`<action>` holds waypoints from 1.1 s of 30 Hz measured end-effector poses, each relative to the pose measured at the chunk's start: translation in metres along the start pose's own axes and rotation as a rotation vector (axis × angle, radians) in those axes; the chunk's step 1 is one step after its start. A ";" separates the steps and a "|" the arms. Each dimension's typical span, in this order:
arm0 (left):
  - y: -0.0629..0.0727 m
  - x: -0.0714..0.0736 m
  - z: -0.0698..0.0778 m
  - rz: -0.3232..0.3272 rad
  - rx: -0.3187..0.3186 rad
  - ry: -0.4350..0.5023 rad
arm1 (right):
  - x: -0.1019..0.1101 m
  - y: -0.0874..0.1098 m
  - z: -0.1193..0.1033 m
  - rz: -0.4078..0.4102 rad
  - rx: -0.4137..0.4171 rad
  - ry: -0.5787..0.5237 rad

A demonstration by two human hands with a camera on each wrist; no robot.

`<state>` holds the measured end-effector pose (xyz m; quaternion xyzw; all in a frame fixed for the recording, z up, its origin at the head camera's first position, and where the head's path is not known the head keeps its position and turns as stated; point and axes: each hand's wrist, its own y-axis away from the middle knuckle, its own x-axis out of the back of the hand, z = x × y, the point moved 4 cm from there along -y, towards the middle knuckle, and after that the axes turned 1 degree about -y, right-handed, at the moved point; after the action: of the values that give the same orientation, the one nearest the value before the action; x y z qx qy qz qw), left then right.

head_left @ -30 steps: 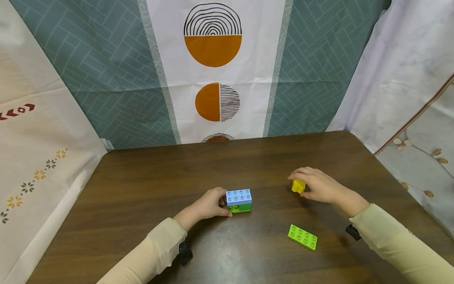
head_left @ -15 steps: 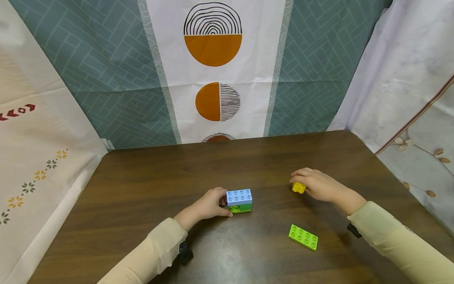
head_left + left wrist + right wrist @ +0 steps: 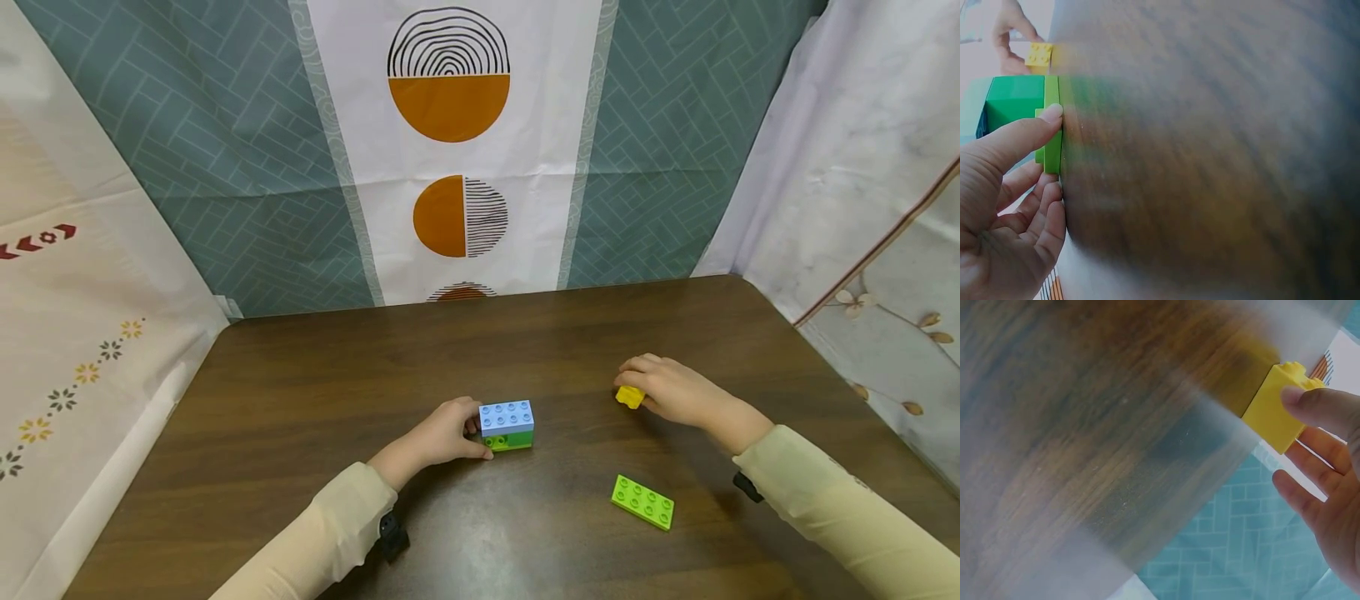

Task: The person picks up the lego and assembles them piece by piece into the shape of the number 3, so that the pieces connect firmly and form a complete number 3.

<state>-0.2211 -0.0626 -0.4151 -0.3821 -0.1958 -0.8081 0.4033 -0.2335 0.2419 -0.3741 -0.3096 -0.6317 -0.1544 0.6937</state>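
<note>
A small stack stands on the table at centre in the head view: a light blue brick (image 3: 506, 416) on top, a green brick (image 3: 521, 438) under it, a lime green plate (image 3: 1052, 147) at the bottom. My left hand (image 3: 441, 433) grips the stack's left end, its thumb on the lime plate's edge in the left wrist view. Farther right, my right hand (image 3: 678, 393) pinches a yellow brick (image 3: 630, 397). The right wrist view has the thumb on one flat side of the yellow brick (image 3: 1272, 412). Its studs face the left hand in the left wrist view.
A second lime green plate (image 3: 642, 502) lies studs up on the brown wooden table (image 3: 360, 350), nearer the front, between the stack and the right forearm. Printed curtains (image 3: 480, 158) hang behind the table's back edge and along both sides.
The yellow brick has turned a little in the right hand, whose thumb has gone from view behind the hand in the head view. The left hand and stack stay where they were.
</note>
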 end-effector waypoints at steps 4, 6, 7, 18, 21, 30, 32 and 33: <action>0.000 0.000 0.000 0.008 -0.009 -0.005 | 0.002 0.000 0.001 -0.001 -0.011 -0.003; 0.000 0.000 0.000 0.007 -0.007 -0.007 | 0.002 0.001 0.001 0.011 -0.015 -0.008; 0.000 0.000 0.000 0.006 -0.004 -0.007 | 0.002 0.000 0.001 0.020 -0.016 -0.014; 0.003 -0.002 -0.001 0.023 0.003 0.007 | 0.001 -0.002 -0.006 0.106 -0.063 -0.111; 0.003 -0.002 -0.002 0.025 0.005 0.014 | 0.002 -0.004 -0.009 0.106 -0.095 -0.127; 0.004 -0.001 -0.001 0.020 0.029 0.012 | 0.000 -0.010 -0.021 0.090 -0.201 -0.209; 0.004 -0.001 -0.002 0.021 0.029 0.012 | -0.001 -0.011 -0.023 0.101 -0.206 -0.228; 0.004 -0.001 -0.002 0.021 0.028 0.013 | -0.002 -0.012 -0.025 0.109 -0.204 -0.233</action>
<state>-0.2181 -0.0657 -0.4170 -0.3732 -0.2005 -0.8033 0.4186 -0.2216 0.2174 -0.3736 -0.4282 -0.6711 -0.1427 0.5882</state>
